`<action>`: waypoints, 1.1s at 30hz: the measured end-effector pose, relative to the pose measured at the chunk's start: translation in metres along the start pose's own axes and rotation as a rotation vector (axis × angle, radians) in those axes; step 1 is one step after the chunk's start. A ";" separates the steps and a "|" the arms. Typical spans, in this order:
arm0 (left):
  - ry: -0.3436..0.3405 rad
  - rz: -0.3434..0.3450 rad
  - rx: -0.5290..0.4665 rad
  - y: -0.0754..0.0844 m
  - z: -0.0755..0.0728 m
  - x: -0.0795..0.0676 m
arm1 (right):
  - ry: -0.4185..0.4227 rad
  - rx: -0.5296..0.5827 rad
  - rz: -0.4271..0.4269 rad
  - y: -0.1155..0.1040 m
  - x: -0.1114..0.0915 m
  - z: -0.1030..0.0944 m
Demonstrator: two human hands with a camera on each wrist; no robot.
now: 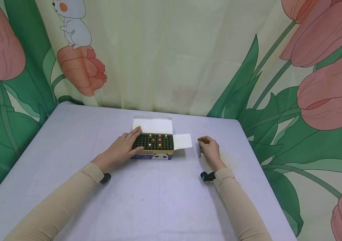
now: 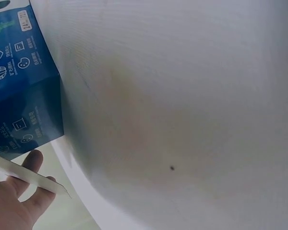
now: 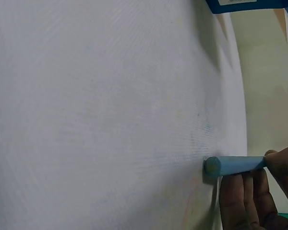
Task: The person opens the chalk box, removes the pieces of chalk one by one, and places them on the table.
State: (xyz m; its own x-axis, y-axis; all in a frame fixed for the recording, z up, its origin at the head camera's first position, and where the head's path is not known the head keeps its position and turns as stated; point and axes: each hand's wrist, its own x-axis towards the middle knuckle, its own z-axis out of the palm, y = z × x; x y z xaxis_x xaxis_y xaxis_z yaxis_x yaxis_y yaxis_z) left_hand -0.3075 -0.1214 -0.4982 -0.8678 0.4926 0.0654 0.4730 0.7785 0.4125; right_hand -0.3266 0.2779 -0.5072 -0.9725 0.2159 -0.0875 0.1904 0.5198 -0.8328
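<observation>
A blue box (image 1: 146, 156) with a panda on its front stands on the table. Its lid is up, and a black tray of holes (image 1: 144, 138) inside carries several coloured chalk sticks, spread apart. My left hand (image 1: 122, 147) holds the box by its left end, thumb at the front edge and fingers toward the back. In the left wrist view a white flap (image 2: 33, 178) crosses those fingers. To the right of the box, my right hand (image 1: 210, 150) pinches the upper end of a blue chalk stick (image 3: 237, 165). The stick stands upright, its lower end right at the cloth.
A white side flap (image 1: 183, 141) sticks out from the box toward my right hand. The white lid (image 1: 153, 125) rises behind the tray. A pale cloth (image 1: 147, 204) covers the table, with faint coloured smudges near the chalk. A printed curtain (image 1: 171, 60) hangs behind the far edge.
</observation>
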 end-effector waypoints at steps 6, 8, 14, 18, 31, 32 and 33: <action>0.000 -0.005 -0.007 0.001 0.000 -0.001 | -0.001 -0.050 -0.013 0.007 -0.001 0.001; 0.000 -0.002 -0.013 0.000 0.001 -0.002 | 0.000 -0.067 -0.011 0.008 -0.001 0.000; 0.006 -0.001 -0.031 0.000 0.002 -0.003 | 0.003 -0.083 -0.005 0.011 0.000 -0.005; 0.012 0.002 -0.031 0.001 0.002 -0.002 | 0.024 -0.095 -0.008 0.013 0.000 -0.009; 0.014 0.006 -0.030 0.002 0.002 -0.002 | 0.145 -0.249 -0.005 0.014 0.004 -0.019; 0.015 0.004 -0.030 0.002 0.001 -0.002 | 0.141 -0.269 -0.001 0.014 0.005 -0.019; 0.016 0.003 -0.033 0.002 0.001 -0.002 | 0.133 -0.287 0.002 0.013 0.005 -0.020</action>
State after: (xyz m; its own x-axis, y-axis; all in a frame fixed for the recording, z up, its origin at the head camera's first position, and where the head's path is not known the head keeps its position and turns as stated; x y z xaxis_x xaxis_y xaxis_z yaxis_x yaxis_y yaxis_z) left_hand -0.3049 -0.1203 -0.4983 -0.8688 0.4886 0.0808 0.4706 0.7638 0.4417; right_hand -0.3261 0.3023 -0.5078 -0.9496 0.3134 -0.0011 0.2407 0.7272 -0.6429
